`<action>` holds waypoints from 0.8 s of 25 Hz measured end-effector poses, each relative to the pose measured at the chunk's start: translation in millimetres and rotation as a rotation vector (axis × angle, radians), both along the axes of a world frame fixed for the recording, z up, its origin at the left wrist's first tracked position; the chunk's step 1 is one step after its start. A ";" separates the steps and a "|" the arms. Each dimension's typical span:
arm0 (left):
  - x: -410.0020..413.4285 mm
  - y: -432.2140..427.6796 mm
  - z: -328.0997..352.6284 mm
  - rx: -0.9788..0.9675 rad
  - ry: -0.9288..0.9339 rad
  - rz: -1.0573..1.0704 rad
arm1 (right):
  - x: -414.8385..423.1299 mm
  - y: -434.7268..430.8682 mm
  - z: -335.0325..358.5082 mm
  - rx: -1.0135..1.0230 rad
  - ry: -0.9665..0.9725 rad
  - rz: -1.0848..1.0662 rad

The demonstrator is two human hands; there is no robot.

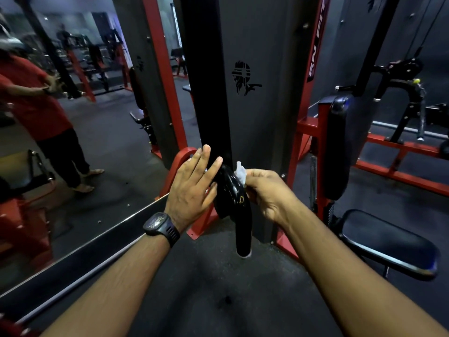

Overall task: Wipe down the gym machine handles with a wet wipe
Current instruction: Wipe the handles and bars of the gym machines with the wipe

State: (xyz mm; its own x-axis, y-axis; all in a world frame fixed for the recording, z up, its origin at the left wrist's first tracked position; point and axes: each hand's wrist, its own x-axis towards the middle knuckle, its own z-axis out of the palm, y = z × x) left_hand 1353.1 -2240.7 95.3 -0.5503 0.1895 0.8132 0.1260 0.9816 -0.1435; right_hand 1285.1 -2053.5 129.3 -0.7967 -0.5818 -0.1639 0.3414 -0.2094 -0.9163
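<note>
White wipe point(240, 171) sits pinched in right grip point(269, 193) against black handle point(233, 190), left grip point(192, 188) wide.

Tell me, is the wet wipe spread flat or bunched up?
Bunched: the wet wipe shows as a small crumpled white wad, pinched by the right hand against the black handle.

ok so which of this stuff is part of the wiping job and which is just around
In the job: handle, wipe.
Just around: seat, mirror, watch.
</note>
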 end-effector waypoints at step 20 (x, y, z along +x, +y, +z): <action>7.5 -6.2 -4.3 -0.013 -0.019 0.003 | 14.4 20.3 -28.7 0.022 0.368 0.083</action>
State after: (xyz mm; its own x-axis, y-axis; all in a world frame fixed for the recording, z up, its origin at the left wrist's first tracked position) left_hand 1360.6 -2246.9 91.0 -0.5662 0.1985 0.8000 0.1257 0.9800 -0.1543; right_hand 1299.5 -2033.2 100.6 -0.7549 -0.6464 0.1112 0.0034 -0.1734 -0.9848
